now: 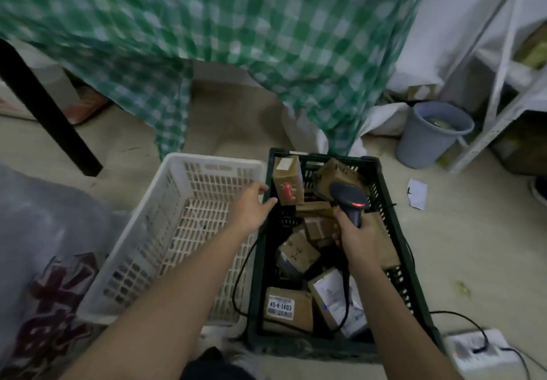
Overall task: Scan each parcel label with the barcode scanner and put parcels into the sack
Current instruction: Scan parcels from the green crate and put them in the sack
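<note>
Sack (pixel 44 261) fabric, grey with dark red printing, slumps at the far left of the scene, just beside the white crate (pixel 177 231), whose slatted floor shows nothing in it. Moving right, the left hand (pixel 251 206) reaches out over the seam between the white crate and the dark green crate (pixel 393 225), fingers straight and loosely spread, holding nothing. Just beyond its fingertips, slightly right and farther off, stands an upright parcel (pixel 287 182) leaning at the green crate's far left corner, its long axis running near to far, a white label on its top end and a red mark on its face. This hand is plainly the nearer one to that box. More brown parcels lie jumbled through the green crate, one at the near end showing a printed label (pixel 281 308). Farther right, the right hand (pixel 359 239) is wrapped around the grip of the barcode scanner (pixel 349 199), whose head points away toward the far boxes with a red light glowing; its cable trails down over the parcels. My guess is the upright box gets picked next.
</note>
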Motion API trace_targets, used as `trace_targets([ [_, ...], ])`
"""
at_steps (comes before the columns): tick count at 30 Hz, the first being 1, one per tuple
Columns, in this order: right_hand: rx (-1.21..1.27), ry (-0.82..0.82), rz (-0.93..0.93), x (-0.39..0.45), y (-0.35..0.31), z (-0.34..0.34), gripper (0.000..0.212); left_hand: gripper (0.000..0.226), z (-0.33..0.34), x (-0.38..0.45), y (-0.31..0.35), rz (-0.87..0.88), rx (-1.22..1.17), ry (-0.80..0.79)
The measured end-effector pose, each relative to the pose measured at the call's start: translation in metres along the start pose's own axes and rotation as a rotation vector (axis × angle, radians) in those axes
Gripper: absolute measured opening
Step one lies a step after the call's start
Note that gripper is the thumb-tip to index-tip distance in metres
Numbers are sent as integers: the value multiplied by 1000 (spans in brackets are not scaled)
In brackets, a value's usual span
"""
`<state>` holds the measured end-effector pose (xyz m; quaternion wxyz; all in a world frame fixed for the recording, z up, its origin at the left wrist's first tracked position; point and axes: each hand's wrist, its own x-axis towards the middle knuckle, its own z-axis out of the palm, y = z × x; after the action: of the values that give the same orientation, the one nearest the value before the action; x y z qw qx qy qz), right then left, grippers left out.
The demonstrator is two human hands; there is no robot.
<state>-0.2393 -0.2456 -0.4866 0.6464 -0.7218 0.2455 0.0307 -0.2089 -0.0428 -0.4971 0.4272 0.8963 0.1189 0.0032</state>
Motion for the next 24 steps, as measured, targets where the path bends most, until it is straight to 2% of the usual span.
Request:
trace_targets([
  [6,-9,-11,-59,75,-15,45,26,41,57,89,-4,81,74,-17],
  [9,4,12,-78,110,-11,68,27,32,84,123,-10,107,101,-42],
  [15,76,29,-59,148,4,85,23,44,126,159,-29,218,384,-39],
  [20,133,60,-48,160,16,80,20,44,142,159,-26,200,350,-52],
  [24,161,96,-33,165,24,75,19,47,157,162,-6,54,179,-7],
])
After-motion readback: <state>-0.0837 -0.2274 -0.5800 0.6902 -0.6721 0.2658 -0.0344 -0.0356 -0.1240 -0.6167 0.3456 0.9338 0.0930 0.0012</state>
